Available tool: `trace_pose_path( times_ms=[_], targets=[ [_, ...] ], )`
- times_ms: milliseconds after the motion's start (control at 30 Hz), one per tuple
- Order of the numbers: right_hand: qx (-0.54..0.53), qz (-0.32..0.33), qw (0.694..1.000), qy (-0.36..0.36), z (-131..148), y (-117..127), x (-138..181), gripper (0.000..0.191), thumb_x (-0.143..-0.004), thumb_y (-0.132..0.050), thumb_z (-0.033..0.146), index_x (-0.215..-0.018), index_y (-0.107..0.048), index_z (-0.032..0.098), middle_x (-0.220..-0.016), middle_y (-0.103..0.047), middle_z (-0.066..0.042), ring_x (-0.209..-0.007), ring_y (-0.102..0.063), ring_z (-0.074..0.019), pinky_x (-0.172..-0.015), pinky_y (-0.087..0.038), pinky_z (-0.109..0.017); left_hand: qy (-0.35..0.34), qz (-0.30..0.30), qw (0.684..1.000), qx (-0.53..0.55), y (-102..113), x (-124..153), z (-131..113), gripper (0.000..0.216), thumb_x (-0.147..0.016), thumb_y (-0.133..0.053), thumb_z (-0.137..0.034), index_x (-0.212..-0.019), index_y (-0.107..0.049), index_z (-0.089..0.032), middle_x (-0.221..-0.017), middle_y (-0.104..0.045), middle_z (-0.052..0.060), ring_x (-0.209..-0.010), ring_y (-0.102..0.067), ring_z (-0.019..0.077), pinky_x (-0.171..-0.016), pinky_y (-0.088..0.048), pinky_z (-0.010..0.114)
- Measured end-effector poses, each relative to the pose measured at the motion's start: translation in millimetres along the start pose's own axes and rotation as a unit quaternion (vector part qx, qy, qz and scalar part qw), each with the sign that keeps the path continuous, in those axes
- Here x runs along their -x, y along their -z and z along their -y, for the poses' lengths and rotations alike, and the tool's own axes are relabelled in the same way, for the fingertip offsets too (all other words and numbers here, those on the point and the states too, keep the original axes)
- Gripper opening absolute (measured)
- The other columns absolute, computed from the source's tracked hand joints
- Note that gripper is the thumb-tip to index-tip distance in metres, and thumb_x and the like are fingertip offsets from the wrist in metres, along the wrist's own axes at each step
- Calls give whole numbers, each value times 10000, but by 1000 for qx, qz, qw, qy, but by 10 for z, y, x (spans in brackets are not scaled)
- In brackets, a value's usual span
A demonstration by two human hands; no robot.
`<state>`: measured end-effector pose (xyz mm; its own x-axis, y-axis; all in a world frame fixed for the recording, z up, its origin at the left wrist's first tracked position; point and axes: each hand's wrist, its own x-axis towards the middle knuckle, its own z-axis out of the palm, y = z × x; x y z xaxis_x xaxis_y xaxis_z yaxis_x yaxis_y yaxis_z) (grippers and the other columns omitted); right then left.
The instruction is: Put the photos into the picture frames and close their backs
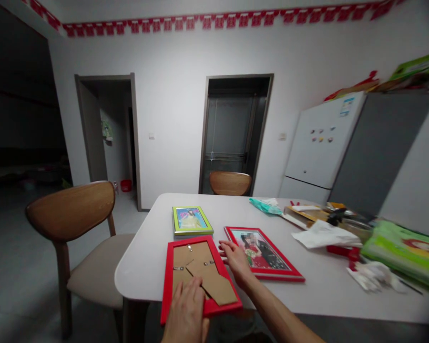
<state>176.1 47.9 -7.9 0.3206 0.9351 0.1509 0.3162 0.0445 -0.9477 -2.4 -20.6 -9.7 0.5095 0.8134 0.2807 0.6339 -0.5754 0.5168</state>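
A red picture frame [167, 274] lies face down at the table's near edge, its brown back with metal clips and a stand flap [218, 287] facing up. My left hand [188, 305] grips its lower edge, fingers over the backing. Beside its right rim is my right hand [236, 261], fingers apart and holding nothing; whether the fingertips touch the rim I cannot tell. Under and behind that hand, a second red picture frame [282, 263] lies face up with a photo in it. A yellow-green picture frame [193, 220] with a picture of a figure in a dress lies farther back.
The white table [143, 257] carries a teal packet [265, 206], white paper [325, 234], crumpled tissue [377, 276] and a green package [403, 250] at right. Wooden chairs stand left [71, 209] and behind [230, 183]. A fridge [321, 138] stands back right.
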Motion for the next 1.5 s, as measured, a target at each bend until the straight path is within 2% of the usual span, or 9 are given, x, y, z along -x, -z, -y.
trace_pose_path(
  times_ms=[100, 167, 267, 433, 667, 1033, 1167, 1367, 1500],
  targets=[
    [-78, 30, 996, -27, 18, -97, 342, 434, -729, -369, 499, -901, -580, 161, -864, -644, -88, -753, -603, -177, -623, -472, -289, 10, -115, 980, 160, 156, -67, -198, 339, -632, -473, -122, -967, -503, -163, -1163, -516, 109, -1075, -458, 242, -929, -333, 408],
    [-219, 122, 964, -90, 55, -250, 548, 418, -714, -418, 492, -925, -572, 166, -785, -654, -77, -739, -606, -198, -607, -473, -312, 40, -183, 934, 305, 206, -156, -380, 252, -712, -454, -222, -958, -479, -168, -1065, -571, 99, -998, -518, 227, -850, -410, 367],
    [-380, 97, 916, -82, 130, -325, 652, 407, -712, -441, 443, -1009, -520, 177, -814, -650, -65, -782, -602, -200, -634, -477, -309, 63, -254, 852, 454, 194, -332, -572, 280, -713, -491, -327, -940, -448, -170, -958, -601, 77, -901, -569, 211, -777, -455, 326],
    [-225, -41, 973, -31, 157, 473, 219, 466, -734, -408, 292, -1188, -367, 195, -876, -649, -49, -726, -622, -187, -619, -487, -307, 102, -257, 807, 522, 59, -700, -527, 514, -669, -571, -318, -1111, -350, -178, -1025, -585, 76, -923, -569, 185, -805, -440, 298],
    [26, -71, 995, -70, -121, 1676, -374, 354, -654, -502, 180, -999, -572, 142, -751, -679, -46, -670, -623, -183, -606, -479, -273, 106, -86, 848, 512, -692, -1129, -667, 326, -691, -480, -93, -1016, -461, -98, -972, -632, 119, -865, -604, 166, -750, -465, 254],
    [266, -108, 956, -51, -669, 1844, -668, 321, -656, -520, 183, -962, -607, 137, -982, -627, -106, -928, -554, -212, -805, -386, -283, 90, -25, 945, 312, -1087, -1334, -502, 462, -699, -487, -117, -1155, -410, -125, -1077, -595, 75, -945, -565, 139, -802, -417, 206],
    [324, -104, 940, -8, -504, 1609, -699, 298, -680, -488, 168, -950, -611, 134, -988, -612, -145, -986, -513, -247, -864, -328, -340, 87, -32, 968, 233, -858, -1296, -301, 518, -682, -527, -172, -1178, -395, -96, -1145, -544, 106, -1016, -522, 164, -846, -392, 223],
    [316, 1, 940, 132, -185, 407, -812, 389, -727, -447, 203, -1108, -515, 157, -1155, -529, -63, -1071, -450, -149, -916, -282, -230, 137, -109, 980, 95, -231, -1492, 509, 538, -732, -464, -141, -1233, -287, -58, -1330, -299, 153, -1236, -231, 193, -1013, -159, 299],
    [309, 14, 945, 103, -155, -182, -1041, 400, -741, -418, 213, -1121, -499, 117, -1095, -567, -106, -1003, -508, -162, -832, -351, -228, 158, -104, 981, 41, -24, -1627, 911, 527, -703, -549, -132, -1193, -358, -94, -1326, -297, 156, -1239, -206, 241, -1006, -170, 379]
  ],
)
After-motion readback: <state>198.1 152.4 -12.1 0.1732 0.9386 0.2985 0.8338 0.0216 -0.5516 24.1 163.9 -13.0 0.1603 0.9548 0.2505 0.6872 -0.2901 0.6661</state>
